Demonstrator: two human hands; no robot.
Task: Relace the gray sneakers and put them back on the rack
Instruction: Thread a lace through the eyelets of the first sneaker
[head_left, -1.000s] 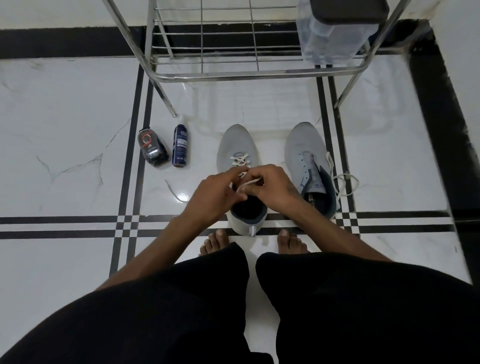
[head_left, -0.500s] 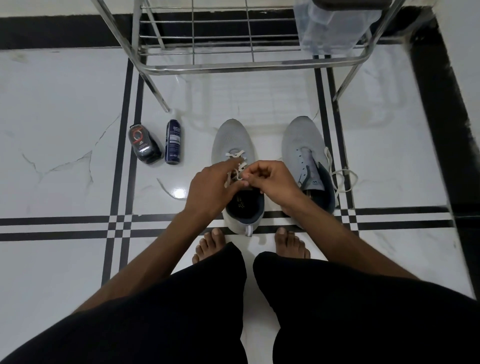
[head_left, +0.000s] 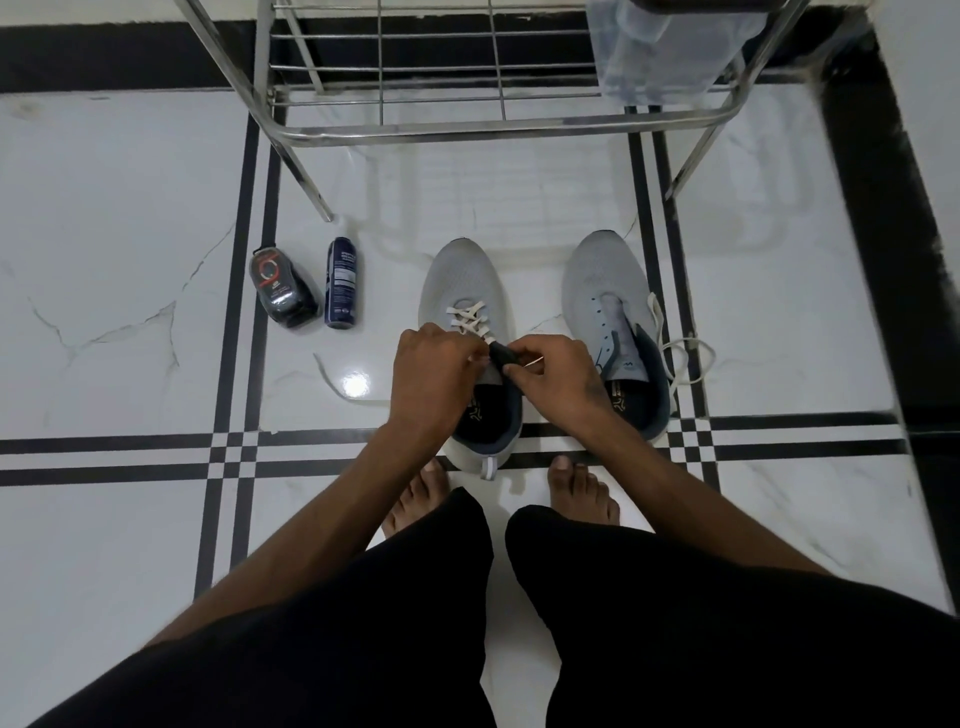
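Note:
Two gray sneakers stand side by side on the white floor, toes pointing at the rack. The left sneaker has a white lace crossed through its lower eyelets. My left hand and my right hand meet over its tongue, each pinching a piece of that lace; a loose end trails left on the floor. The right sneaker has bare eyelets, and its white lace lies loose beside it on the right. The metal rack stands just beyond the shoes.
A dark shoe brush and a dark blue spray can lie on the floor left of the sneakers. A translucent container sits on the rack's right side. My bare feet and black-clad knees are behind the shoes.
Both hands have shifted slightly on the left sneaker's lace, and the dark tongue tip now shows between them. The view moved a little nearer to the shoes.

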